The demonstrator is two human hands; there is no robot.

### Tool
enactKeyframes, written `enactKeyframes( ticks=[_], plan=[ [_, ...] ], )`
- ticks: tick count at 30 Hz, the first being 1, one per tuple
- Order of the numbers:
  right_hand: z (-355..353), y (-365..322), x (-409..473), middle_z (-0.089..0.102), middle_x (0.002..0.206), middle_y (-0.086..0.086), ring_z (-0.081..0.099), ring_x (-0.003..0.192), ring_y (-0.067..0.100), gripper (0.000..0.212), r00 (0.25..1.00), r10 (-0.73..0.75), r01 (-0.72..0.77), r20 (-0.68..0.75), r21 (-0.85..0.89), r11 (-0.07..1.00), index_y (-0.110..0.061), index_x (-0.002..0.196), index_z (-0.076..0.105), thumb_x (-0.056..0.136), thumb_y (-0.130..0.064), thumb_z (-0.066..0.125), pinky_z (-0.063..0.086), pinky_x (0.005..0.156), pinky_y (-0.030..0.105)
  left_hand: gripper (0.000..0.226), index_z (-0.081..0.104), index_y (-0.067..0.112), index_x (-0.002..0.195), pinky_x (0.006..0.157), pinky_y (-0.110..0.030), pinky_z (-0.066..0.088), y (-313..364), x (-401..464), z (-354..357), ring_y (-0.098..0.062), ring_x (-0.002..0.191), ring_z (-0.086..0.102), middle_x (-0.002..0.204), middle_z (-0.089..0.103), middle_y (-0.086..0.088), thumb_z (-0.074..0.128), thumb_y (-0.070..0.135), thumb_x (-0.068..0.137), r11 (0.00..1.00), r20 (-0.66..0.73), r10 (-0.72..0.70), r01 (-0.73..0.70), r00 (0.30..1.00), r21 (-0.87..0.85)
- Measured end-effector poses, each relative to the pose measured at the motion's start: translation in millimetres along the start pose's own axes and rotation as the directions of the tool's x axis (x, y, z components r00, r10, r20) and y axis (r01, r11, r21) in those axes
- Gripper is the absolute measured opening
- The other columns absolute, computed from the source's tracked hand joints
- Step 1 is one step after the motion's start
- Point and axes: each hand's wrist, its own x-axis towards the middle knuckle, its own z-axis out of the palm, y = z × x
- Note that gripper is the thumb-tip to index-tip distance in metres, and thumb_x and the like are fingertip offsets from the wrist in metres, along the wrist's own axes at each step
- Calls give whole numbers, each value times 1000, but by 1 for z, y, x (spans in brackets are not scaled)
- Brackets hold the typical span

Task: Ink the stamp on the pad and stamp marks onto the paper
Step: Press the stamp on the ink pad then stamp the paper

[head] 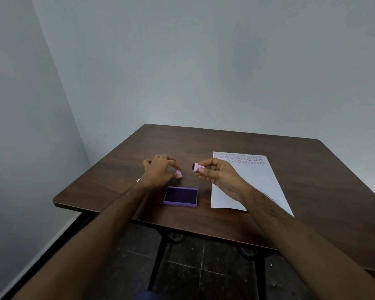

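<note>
My right hand [217, 176] holds a small pink round stamp [196, 167] on its side above the table, its dark inked face turned left. My left hand [159, 169] hovers beyond the pad and pinches a small pink cap [179, 173] at its fingertips. An open purple ink pad [180, 196] lies on the table between and below the two hands. A white paper sheet [253, 180] lies to the right of the pad, with three rows of round purple stamp marks [239, 158] along its far edge. My right forearm covers part of the sheet's near side.
The dark wooden table [312, 191] stands against grey walls in a corner. A small white scrap [138, 180] lies by my left wrist. Black metal table legs and a dark tiled floor [204, 273] show below the near edge.
</note>
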Motion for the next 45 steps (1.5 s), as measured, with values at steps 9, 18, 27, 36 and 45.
enactKeyframes(
  ticks=[9, 18, 27, 36, 45],
  plan=[
    [-4, -5, -5, 74, 104, 17, 73, 92, 22, 19, 1000, 3, -2, 22, -49, 999, -5, 107, 67, 88, -7, 69, 60, 84, 30, 35, 62, 44, 123, 104, -49, 19, -8, -21, 4, -16, 138, 36, 144, 50, 10, 55, 59, 91, 999, -84, -17, 15, 996, -31],
    [17, -25, -10, 76, 95, 1, 71, 86, 17, 22, 968, -69, 221, 242, -686, 693, -17, 99, 72, 84, -32, 75, 56, 77, 30, 72, 41, 40, 143, 93, -32, 21, -19, -76, -5, -9, 131, 36, 142, 45, 12, 52, 76, 81, 980, 23, 195, -194, 981, -30],
    [58, -35, -6, 56, 78, -1, 53, 80, 24, 10, 859, 25, 510, 512, -858, 60, 2, 87, 67, 85, -8, 65, 31, 59, 23, 61, 56, 39, 131, 91, -33, 23, -22, -81, 1, -11, 122, 42, 132, 53, 11, 52, 76, 82, 972, -18, 229, -227, 973, 59],
    [68, -35, -2, 56, 83, 7, 51, 74, 26, 15, 832, 206, 537, 515, -842, -61, -12, 75, 51, 87, -7, 60, 33, 63, 28, 60, 61, 38, 121, 88, -33, 24, -25, -79, 4, -8, 116, 43, 122, 55, 15, 59, 77, 76, 976, -37, 210, -212, 977, -43],
    [64, -31, 8, 59, 81, 2, 52, 72, 18, 18, 789, 220, 600, 573, -796, -76, -18, 77, 52, 88, -10, 64, 40, 65, 30, 59, 62, 37, 122, 89, -32, 23, -24, -78, 2, -7, 119, 44, 127, 55, 14, 60, 76, 77, 977, -22, 209, -209, 978, -36]
  ],
)
